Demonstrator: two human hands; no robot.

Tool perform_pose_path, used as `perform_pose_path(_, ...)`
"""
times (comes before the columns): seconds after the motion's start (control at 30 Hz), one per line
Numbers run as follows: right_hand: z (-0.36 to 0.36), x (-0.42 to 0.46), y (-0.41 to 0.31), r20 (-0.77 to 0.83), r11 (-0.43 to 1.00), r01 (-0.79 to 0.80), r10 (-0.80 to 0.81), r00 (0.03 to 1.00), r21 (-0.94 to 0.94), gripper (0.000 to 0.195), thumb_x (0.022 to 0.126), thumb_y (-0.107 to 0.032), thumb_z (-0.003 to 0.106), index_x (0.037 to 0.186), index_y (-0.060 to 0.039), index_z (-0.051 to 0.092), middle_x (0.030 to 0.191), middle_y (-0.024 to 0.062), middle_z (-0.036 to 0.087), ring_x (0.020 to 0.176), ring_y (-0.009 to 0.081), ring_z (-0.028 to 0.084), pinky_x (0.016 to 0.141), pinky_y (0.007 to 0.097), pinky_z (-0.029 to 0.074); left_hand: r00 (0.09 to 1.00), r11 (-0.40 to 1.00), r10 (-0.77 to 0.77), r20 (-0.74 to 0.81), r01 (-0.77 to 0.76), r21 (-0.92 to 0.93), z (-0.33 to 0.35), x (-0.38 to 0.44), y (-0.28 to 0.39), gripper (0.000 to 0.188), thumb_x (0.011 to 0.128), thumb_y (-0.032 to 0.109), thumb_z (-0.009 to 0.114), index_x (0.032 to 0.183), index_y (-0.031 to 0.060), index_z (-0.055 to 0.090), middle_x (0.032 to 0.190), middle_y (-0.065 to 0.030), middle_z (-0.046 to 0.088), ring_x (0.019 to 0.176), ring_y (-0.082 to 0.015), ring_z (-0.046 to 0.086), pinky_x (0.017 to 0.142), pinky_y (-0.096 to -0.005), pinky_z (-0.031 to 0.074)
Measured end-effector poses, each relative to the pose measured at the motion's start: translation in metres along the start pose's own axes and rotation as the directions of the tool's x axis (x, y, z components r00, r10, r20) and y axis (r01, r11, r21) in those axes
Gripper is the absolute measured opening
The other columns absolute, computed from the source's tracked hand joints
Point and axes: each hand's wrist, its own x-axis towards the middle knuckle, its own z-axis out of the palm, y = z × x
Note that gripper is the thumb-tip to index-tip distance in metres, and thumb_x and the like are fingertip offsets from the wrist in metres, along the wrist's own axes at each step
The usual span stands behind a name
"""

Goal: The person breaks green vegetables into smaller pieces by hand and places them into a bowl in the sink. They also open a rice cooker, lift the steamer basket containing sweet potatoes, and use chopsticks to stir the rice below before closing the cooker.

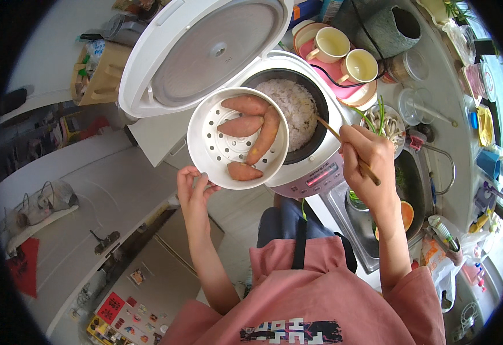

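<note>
My left hand (194, 185) grips the lower left rim of a white perforated steamer basket (217, 166), which holds several cooked sweet potatoes (240, 127). The basket is beside and partly over the open rice cooker (307, 170). In the cooker's dark inner pot (323, 113) lies cooked rice (289, 103). My right hand (370, 159) is closed around a thin wooden utensil (331, 129), its far end at the pot's right edge by the rice. Whether that end is a spoon or a stick cannot be told. The cooker's lid (208, 51) stands raised.
Two cream mugs (331, 44) stand on a pink tray behind the cooker's right side. Close to my right hand are a plate of sliced mushrooms (393, 125) and a sink (415, 172) with cut orange fruit (406, 215). A black cord (333, 82) runs past the mugs.
</note>
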Motion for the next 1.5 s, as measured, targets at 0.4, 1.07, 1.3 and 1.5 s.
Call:
perform_pose_path(0.4,0.011,0.016,-0.005,0.122,0.886,-0.315,0.291,0.949,0.34,0.019,0.088,-0.004,0.047,0.074,0.0037,0.056,0.059,0.0145,0.056,0.053,0.0248,0.057,0.057,0.0367,0.045,1.0,0.999,-0.018,0.008,0.018,-0.051,0.0,-0.001,-0.001,0.018,0.095,0.008,0.06,0.11,0.0094,0.05,0.105,-0.0022,0.056,0.084,-0.0132,0.059,0.081,-0.0324,0.051)
perform_pose_path(1.07,0.003,0.046,0.006,-0.155,0.989,-0.098,0.114,0.981,0.108,0.012,0.091,-0.003,0.056,0.08,0.001,0.06,0.059,0.0187,0.054,0.051,0.0322,0.053,0.054,0.0387,0.045,1.0,0.999,0.012,0.012,-0.012,-0.05,0.001,0.001,-0.005,0.021,0.096,0.006,0.057,0.114,0.0085,0.049,0.103,-0.0028,0.057,0.084,-0.0115,0.057,0.08,-0.0308,0.05)
perform_pose_path(1.3,0.022,0.051,0.01,-0.121,0.987,0.092,-0.075,0.99,0.134,0.005,0.087,-0.001,0.058,0.083,-0.0008,0.055,0.068,0.0187,0.054,0.063,0.0364,0.057,0.059,0.0407,0.046,0.999,0.998,0.035,-0.002,-0.035,-0.062,0.003,0.001,-0.005,0.027,0.095,0.003,0.057,0.119,0.008,0.047,0.102,-0.0034,0.055,0.082,-0.0117,0.058,0.078,-0.0303,0.052)
perform_pose_path(1.5,0.035,0.03,0.021,0.058,0.944,0.015,-0.036,0.998,0.33,0.01,0.088,-0.001,0.049,0.08,0.0027,0.052,0.067,0.0161,0.056,0.061,0.0321,0.058,0.06,0.04,0.046,0.999,0.997,0.04,0.007,-0.04,-0.065,0.003,0.002,-0.006,0.027,0.096,0.001,0.055,0.12,0.0075,0.046,0.101,-0.0037,0.055,0.081,-0.0116,0.057,0.078,-0.03,0.051)
